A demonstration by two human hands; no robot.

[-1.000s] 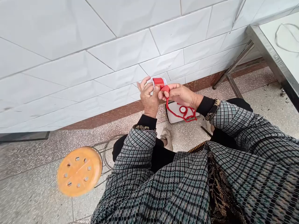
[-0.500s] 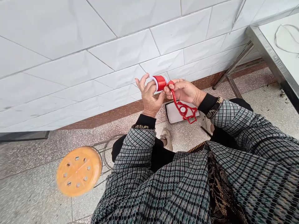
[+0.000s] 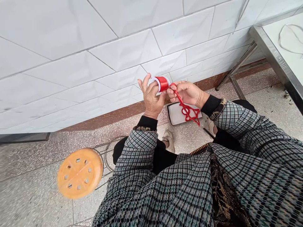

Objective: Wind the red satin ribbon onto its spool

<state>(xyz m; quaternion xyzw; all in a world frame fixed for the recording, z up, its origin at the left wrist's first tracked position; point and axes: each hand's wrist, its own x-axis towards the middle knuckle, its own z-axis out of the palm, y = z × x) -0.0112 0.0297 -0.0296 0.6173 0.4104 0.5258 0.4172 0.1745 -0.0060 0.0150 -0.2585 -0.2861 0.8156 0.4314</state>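
Observation:
My left hand (image 3: 152,99) holds a white spool wound with red ribbon (image 3: 163,84), some fingers through its hollow core and the others raised. Just to the right, my right hand (image 3: 186,92) pinches the ribbon close to the spool's right rim. From that pinch a twisted length of red ribbon (image 3: 180,100) hangs down to the right and ends in a loose tangle of loops (image 3: 191,114). Beneath the tangle, on the floor, is a white, dark-edged box or tray (image 3: 174,117); the loops overlap it in view.
An orange round stool (image 3: 80,173) with holes in its seat and a wire frame is at lower left. White wall tiles (image 3: 127,50) rise in front. A metal-framed table (image 3: 276,53) with a thin cable on top stands at right. My shoes (image 3: 168,141) flank the box.
The hanging ribbon has swung to the right and its loops have shifted shape. My right hand has moved very slightly; the spool stays nearly in place in my left hand.

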